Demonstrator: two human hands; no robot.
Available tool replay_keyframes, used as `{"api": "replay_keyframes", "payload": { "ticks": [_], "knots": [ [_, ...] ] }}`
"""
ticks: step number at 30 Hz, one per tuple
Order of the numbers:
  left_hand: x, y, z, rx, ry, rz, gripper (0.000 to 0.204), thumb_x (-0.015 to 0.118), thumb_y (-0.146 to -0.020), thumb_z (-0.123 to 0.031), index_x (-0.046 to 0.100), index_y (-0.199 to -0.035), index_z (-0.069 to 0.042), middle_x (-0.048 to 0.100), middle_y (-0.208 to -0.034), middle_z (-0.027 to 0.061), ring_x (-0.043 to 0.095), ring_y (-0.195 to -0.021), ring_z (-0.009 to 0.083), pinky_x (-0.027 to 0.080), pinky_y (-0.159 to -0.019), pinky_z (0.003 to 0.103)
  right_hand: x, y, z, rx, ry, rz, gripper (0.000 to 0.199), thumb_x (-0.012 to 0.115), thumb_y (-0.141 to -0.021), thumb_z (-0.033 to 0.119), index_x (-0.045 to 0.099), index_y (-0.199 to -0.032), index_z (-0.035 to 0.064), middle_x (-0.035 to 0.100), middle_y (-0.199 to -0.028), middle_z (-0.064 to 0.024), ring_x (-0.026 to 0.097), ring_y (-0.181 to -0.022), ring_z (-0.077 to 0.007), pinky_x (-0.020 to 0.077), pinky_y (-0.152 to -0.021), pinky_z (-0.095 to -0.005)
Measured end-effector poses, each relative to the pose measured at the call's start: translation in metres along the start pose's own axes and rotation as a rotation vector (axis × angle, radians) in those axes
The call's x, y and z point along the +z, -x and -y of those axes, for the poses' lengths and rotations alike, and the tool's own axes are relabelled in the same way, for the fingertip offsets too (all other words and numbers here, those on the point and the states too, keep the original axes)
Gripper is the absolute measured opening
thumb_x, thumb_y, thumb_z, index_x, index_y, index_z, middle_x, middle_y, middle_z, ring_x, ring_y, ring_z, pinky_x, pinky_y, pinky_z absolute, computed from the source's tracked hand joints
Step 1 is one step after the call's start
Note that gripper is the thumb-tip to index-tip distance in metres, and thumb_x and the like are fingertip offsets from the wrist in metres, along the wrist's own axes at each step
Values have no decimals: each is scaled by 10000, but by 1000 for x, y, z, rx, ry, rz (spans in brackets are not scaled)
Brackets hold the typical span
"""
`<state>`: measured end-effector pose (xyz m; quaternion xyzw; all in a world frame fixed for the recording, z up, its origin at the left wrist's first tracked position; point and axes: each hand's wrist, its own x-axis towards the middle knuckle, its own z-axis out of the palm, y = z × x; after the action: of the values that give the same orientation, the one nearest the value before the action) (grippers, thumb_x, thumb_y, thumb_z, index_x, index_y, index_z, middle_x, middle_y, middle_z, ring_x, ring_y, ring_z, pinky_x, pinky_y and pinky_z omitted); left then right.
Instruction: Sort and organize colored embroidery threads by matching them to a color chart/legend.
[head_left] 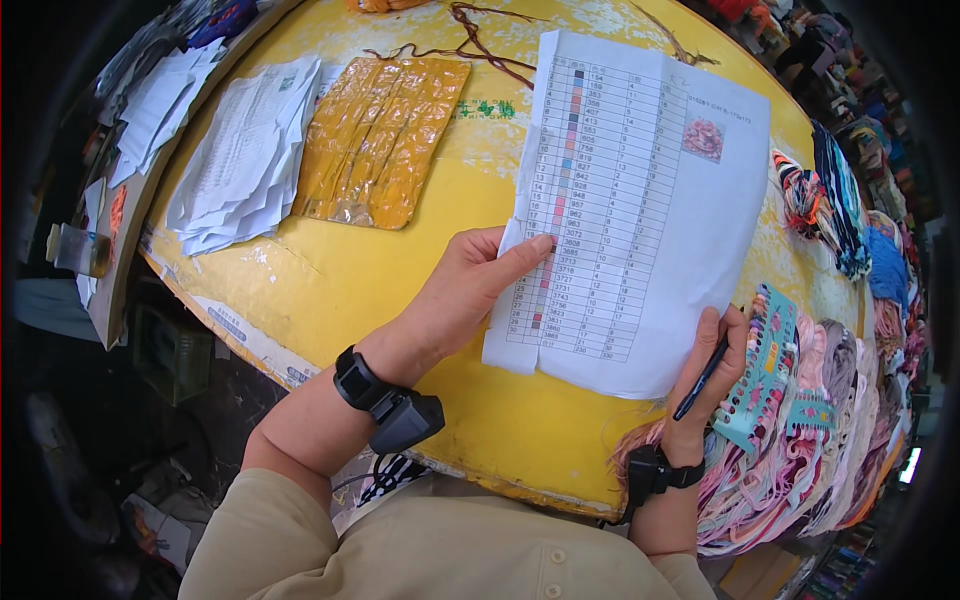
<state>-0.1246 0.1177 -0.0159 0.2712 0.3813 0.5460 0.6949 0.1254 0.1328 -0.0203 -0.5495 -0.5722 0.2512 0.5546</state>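
Note:
A white printed sheet (700, 250) with a table, a column of small colour swatches and a small pink picture is held up over the yellow table. My left hand (470, 280) grips its left edge, thumb on top near the swatches and fingers behind. At the lower right corner, my right hand (708, 365) pinches the paper and also holds a dark pen (702, 378) pointing down. Close by on the right lie thread cards (757, 370) in light green, filled with wound colours, on top of pink, white and grey thread skeins (790, 480).
A brown taped pad (380, 140) and a stack of printed papers (245, 150) lie on the yellow table (380, 280) at the left. Dark red threads (480, 45) trail at the back. More skeins (840, 205) line the right edge. A small jar (78, 250) stands on the left-hand shelf.

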Motion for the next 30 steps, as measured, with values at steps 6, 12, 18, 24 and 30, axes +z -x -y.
{"api": "replay_keyframes", "payload": {
  "ticks": [6, 12, 18, 24, 30],
  "knots": [
    [0, -3, 3, -8, 16, -13, 256, 588, -923, -191, 651, -1057, 17, 682, -967, 70, 637, -816, 94, 512, -730, 244, -1, -3, 0, -64, 54, 6, 123, 578, -925, 117, 556, -928, -4, 512, -742, 46, 415, -682, -35, 355, -623, -175],
    [4, -5, 2, 34, -21, -41, 236, 573, -932, -185, 649, -1045, 8, 676, -945, 54, 627, -819, 87, 506, -719, 242, 2, -6, 2, -30, 28, 46, 78, 581, -915, 83, 576, -931, 7, 478, -705, 64, 397, -653, -24, 337, -595, -168],
    [-2, -10, 9, 211, -474, -144, 234, 547, -943, -159, 619, -1027, 47, 650, -856, 27, 564, -749, 66, 461, -673, 229, 3, -3, -15, 66, -6, 182, 68, 599, -903, 81, 586, -908, 15, 471, -667, 48, 410, -613, -37, 354, -538, -199],
    [-11, -13, 13, 354, -765, -205, 223, 527, -946, -138, 594, -1014, 63, 624, -776, 39, 534, -699, 88, 449, -653, 247, -30, -12, 36, 39, 378, 318, 180, 655, -851, 173, 583, -969, 56, 587, -657, -125, 597, -602, -237, 443, -551, -332],
    [-13, -17, 10, 345, -973, -182, 219, 534, -928, -133, 580, -1027, 56, 637, -770, 112, 579, -684, 158, 470, -642, 299, -143, -2, 37, 101, 557, 18, 132, 620, -862, 110, 594, -983, 67, 600, -688, -50, 572, -609, -121, 443, -534, -275]
  ]
}}
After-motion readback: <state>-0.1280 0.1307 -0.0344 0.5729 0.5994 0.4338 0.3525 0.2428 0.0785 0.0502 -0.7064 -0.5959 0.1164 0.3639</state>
